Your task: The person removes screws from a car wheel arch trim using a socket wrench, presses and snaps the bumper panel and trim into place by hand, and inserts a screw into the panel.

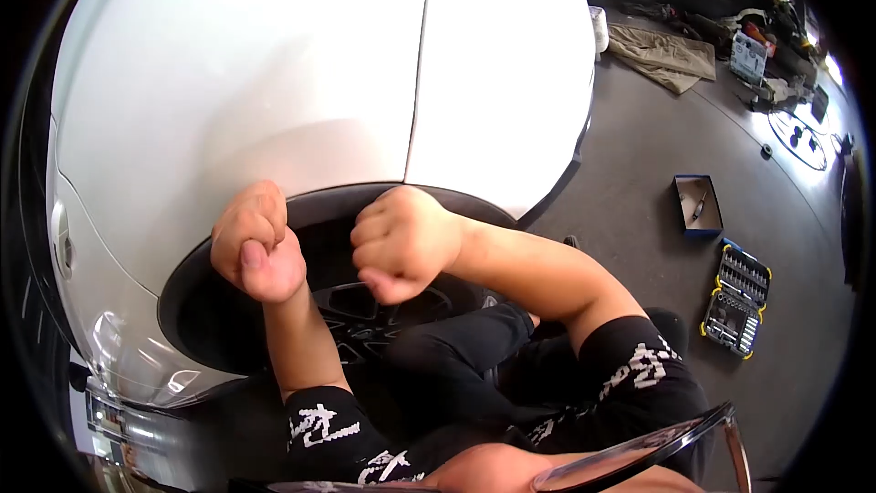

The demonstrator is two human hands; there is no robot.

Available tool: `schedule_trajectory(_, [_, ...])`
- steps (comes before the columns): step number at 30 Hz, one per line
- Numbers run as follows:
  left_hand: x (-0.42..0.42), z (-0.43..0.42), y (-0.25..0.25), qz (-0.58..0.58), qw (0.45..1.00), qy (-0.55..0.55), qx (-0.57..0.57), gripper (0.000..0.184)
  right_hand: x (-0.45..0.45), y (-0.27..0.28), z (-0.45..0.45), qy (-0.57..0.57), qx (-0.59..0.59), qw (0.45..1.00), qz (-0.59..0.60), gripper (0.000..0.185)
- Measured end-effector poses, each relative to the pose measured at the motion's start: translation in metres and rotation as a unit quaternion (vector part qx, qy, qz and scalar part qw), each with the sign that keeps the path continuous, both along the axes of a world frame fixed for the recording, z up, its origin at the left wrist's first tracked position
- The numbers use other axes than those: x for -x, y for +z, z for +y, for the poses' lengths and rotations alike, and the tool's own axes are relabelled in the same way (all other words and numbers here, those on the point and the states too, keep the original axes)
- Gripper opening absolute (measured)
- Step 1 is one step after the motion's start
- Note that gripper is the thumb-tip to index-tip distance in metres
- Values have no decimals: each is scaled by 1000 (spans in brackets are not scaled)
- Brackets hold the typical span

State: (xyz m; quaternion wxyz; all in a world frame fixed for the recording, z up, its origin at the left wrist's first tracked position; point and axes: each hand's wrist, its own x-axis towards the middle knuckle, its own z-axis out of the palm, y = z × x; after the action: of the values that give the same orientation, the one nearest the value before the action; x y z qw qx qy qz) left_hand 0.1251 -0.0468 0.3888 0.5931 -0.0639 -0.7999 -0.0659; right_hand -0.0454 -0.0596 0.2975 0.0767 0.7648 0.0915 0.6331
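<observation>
Both of my hands are raised as fists in front of the wheel arch of a white car (274, 55). My left hand (259, 242) is on the left side of the view, fingers curled and thumb folded over them, with nothing visible in it. To its right, my right hand (401, 245) is also closed, its knuckles toward the left and no object showing. A gap separates the two hands. Behind them lie the black arch trim (319, 204) and the dark wheel (351, 303).
On the grey floor at the right are an open box (680, 205) holding a small tool and an open socket set (736, 299). A brown cloth (666, 53) and assorted car parts lie at the upper right. My bent leg (456, 351) is below the wheel.
</observation>
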Motion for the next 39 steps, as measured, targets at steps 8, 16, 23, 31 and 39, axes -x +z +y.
schedule_trajectory(8, [63,51,5,-162,981,-51,-97,31,11,-7,9,-93,5,993,68,18])
schedule_trajectory(16, [197,88,27,-492,843,63,208,25,-13,-37,-14,-13,-32,992,124,11])
schedule_trajectory(23, [187,-9,35,-387,899,163,-122,34,22,-15,11,-56,-30,989,131,22])
schedule_trajectory(31, [190,-20,36,-341,914,143,-165,37,161,-7,57,-25,-222,973,-64,35])
schedule_trajectory(39, [130,26,-11,-351,884,262,164,17,234,25,55,-313,-298,876,-213,17])
